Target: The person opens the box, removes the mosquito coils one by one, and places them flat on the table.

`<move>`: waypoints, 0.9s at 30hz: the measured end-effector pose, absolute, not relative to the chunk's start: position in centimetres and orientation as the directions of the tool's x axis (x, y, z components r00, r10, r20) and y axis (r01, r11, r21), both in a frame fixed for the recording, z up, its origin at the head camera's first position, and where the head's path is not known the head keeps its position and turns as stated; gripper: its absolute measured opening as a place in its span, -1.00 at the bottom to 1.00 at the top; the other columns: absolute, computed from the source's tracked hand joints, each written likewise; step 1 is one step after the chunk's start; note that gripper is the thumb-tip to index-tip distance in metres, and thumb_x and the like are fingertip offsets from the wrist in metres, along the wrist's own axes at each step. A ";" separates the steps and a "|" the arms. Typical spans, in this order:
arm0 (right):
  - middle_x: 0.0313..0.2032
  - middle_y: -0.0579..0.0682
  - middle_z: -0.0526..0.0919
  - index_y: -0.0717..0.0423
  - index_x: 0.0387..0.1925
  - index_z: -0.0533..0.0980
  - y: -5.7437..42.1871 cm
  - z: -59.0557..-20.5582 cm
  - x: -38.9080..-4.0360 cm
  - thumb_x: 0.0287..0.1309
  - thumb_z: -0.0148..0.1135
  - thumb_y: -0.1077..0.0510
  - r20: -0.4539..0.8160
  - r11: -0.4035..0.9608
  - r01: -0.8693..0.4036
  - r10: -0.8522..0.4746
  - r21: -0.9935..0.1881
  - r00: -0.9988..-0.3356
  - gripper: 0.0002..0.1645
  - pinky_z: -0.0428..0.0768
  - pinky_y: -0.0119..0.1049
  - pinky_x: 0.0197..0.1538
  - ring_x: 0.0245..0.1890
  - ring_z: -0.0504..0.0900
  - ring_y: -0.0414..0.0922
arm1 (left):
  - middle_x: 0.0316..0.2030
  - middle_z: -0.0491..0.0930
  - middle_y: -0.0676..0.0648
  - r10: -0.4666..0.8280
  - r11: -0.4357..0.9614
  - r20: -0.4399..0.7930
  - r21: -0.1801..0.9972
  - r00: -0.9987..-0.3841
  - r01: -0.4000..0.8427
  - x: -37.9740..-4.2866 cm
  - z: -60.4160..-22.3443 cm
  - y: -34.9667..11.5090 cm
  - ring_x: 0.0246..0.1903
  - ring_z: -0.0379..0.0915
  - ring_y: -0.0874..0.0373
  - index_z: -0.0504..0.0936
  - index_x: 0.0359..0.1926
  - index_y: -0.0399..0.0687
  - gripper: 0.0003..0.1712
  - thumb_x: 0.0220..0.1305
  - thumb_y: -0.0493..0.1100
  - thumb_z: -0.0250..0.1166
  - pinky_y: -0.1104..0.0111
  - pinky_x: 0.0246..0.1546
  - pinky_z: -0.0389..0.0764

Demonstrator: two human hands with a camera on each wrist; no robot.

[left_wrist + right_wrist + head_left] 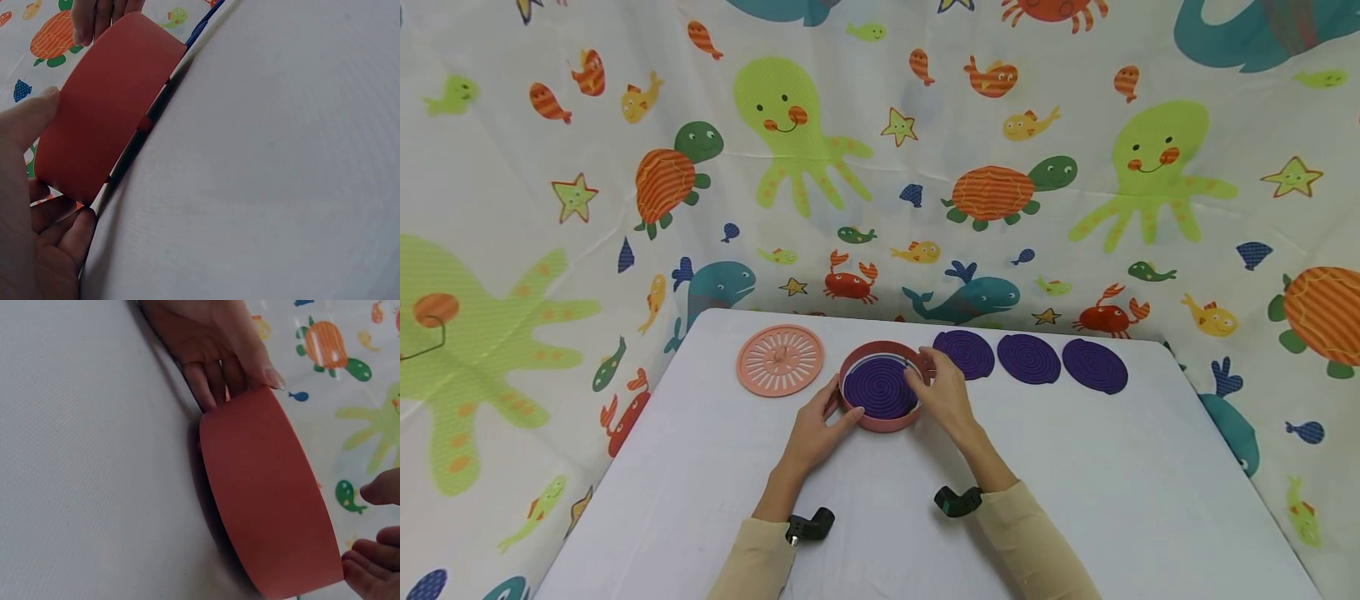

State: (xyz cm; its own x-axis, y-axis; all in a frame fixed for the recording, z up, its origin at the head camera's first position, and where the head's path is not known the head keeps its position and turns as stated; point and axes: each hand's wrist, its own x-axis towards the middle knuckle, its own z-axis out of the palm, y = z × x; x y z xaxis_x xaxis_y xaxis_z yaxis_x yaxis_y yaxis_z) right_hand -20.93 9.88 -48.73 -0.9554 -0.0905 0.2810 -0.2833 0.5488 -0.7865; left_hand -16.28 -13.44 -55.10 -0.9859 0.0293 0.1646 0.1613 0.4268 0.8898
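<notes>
A round coral-pink container (887, 425) stands on the table in the head view, with a dark purple spiral-grooved coaster (880, 387) lying inside it. Its left side is in the grip of my left hand (815, 429), thumb at the near rim and fingers round the outer wall. At the right rim is my right hand (947, 392), its thumb over the container's inner edge and its fingers by the wall. The right wrist view shows a gap between that thumb and the fingers (369, 565). The container wall (269, 494) hides the coaster in both wrist views.
Left of the container lies a flat coral-pink slotted disc (780, 361) with a small raised middle. Three more purple coasters, a left one (966, 355), a middle one (1029, 359) and a right one (1095, 365), lie in a row behind and right. A sea-animal curtain (880, 217) hangs behind the white table (1120, 483).
</notes>
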 end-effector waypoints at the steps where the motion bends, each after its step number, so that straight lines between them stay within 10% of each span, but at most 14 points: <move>1: 0.10 0.24 0.64 0.28 0.24 0.46 9.8 -48.8 -21.0 0.23 0.35 0.08 0.279 0.553 -0.284 -0.097 -0.783 -0.956 -0.38 0.73 0.03 0.12 0.05 0.65 0.14 | 0.46 0.33 -0.14 0.027 0.426 0.165 0.891 -0.986 0.160 -16.3 -55.1 -13.4 0.41 0.34 0.00 0.20 0.53 -0.05 0.00 0.21 0.22 0.40 0.30 0.36 0.46; 27: 0.19 0.29 0.58 0.35 0.29 0.42 8.2 -47.9 -21.6 0.23 0.35 0.09 0.158 0.667 -0.265 -0.217 -0.697 -0.963 -0.32 0.65 0.04 0.26 0.18 0.61 0.15 | 0.44 0.35 -0.17 0.025 0.424 0.174 0.890 -0.984 0.168 -16.4 -55.4 -13.5 0.39 0.37 -0.02 0.23 0.52 -0.10 -0.01 0.22 0.20 0.40 0.29 0.35 0.48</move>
State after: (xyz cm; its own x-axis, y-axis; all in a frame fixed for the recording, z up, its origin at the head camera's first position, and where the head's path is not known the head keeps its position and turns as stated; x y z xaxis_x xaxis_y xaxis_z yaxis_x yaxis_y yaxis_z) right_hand -21.58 8.17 -47.91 -0.9633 -0.2167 0.1584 -0.2646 0.6667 -0.6968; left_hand -16.39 -13.50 -55.39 -0.9844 0.0254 0.1740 0.1682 0.4243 0.8897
